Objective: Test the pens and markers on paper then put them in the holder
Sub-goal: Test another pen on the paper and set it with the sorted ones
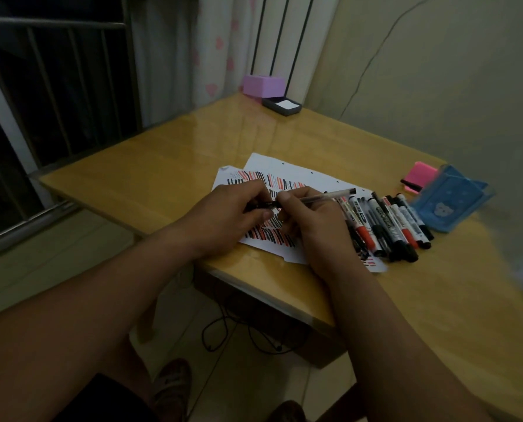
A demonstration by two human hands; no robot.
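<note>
My right hand [312, 222] holds a clear-barrelled pen [324, 197] whose back end points right. My left hand [232, 214] pinches the pen's black cap [261, 206] at the tip end. Both hands hover over white paper [272, 170] covered in red and black strokes. Several markers and pens [388, 226] lie in a heap just right of my right hand. The blue holder [447, 202] lies on its side beyond the heap at the right.
A pink sticky-note pad [421, 175] with a black pen on it sits behind the holder. A purple box [263, 85] and a dark tray with white paper [282, 105] stand at the table's far corner. The wooden table's near edge [254, 287] runs under my forearms.
</note>
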